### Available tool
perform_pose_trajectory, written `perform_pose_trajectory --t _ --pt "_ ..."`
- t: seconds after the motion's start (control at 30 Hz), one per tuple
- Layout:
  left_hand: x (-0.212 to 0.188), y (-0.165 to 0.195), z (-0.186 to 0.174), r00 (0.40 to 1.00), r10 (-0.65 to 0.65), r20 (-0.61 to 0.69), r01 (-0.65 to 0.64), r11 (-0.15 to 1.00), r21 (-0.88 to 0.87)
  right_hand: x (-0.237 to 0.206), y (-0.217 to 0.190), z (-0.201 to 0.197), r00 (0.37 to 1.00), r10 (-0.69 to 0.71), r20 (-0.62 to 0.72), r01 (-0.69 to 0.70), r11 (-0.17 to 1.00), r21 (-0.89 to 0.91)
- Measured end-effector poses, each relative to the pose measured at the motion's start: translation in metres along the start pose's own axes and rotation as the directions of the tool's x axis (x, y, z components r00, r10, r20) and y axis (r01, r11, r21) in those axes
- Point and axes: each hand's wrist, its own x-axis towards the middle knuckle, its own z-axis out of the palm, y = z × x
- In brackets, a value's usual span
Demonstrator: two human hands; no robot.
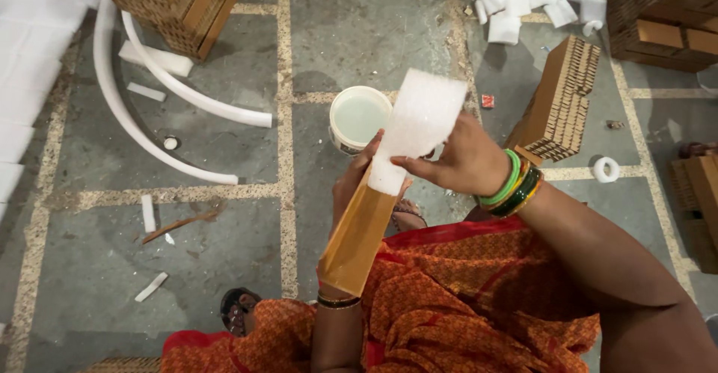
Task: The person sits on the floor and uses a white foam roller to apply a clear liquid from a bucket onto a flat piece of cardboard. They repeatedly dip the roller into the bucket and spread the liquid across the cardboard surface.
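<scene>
The left hand (357,186) supports an amber-coated cardboard strip (357,242) from beneath, fingers curled around its upper end. The right hand (456,160) pinches a white foam sheet (419,122) against that end, held above the lap and the floor (224,253). The step in hand appears to be bonding foam to strip. The next move likely calls for edge alignment and firm, even pressure. A white tub (359,117) stands just beyond.

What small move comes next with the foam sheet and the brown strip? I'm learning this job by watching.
Probably press the white foam sheet flat down along the brown cardboard strip: the right hand pinches the foam's lower edge onto the strip's top, the left hand backs it, and most foam stands free.
</scene>
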Motion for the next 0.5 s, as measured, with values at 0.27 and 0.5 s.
perform_pose_trajectory --t 0.27,0.5 --pt "-0.008 0.012 0.009 0.98 0.196 -0.028 -0.14 0.788 0.599 0.006 0.028 -0.007 0.982 0.185 0.029 -0.185 0.983 -0.011" --pt "0.009 0.014 0.013 0.859 0.506 0.078 -0.451 0.676 0.583 0.007 0.072 -0.015 0.952 0.293 -0.086 -0.302 0.944 -0.13"
